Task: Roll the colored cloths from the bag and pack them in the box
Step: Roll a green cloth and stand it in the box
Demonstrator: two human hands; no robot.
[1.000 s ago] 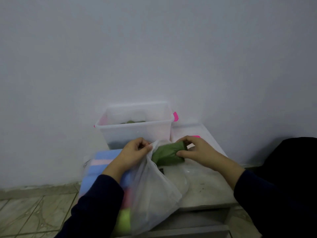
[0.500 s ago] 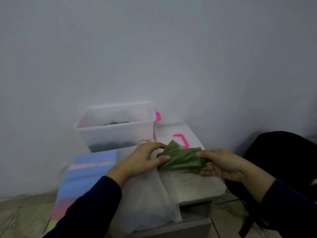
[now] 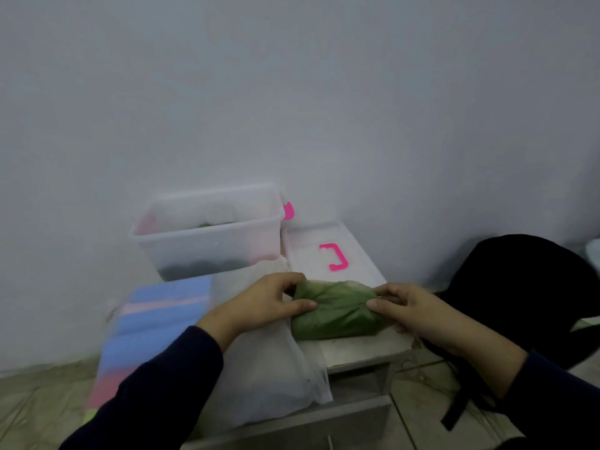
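Observation:
A crumpled green cloth (image 3: 334,311) lies on the small grey table (image 3: 360,350), held at both ends. My left hand (image 3: 259,303) pinches its left end and my right hand (image 3: 406,306) pinches its right end. Under my left forearm the white translucent bag (image 3: 269,375) hangs over the table's front edge, with blue and pink cloths (image 3: 152,323) showing at its left. The clear plastic box (image 3: 207,235) stands at the back of the table against the wall, with dark and green cloth inside.
The box's white lid (image 3: 311,254) with a pink handle (image 3: 336,256) lies right of the box. A black bag (image 3: 519,297) sits on the floor to the right. The wall rises directly behind the table. Tiled floor lies left and right.
The green cloth came out of the bag and now lies on the table between both hands. My left hand let go of the bag's mouth and took the cloth's left end.

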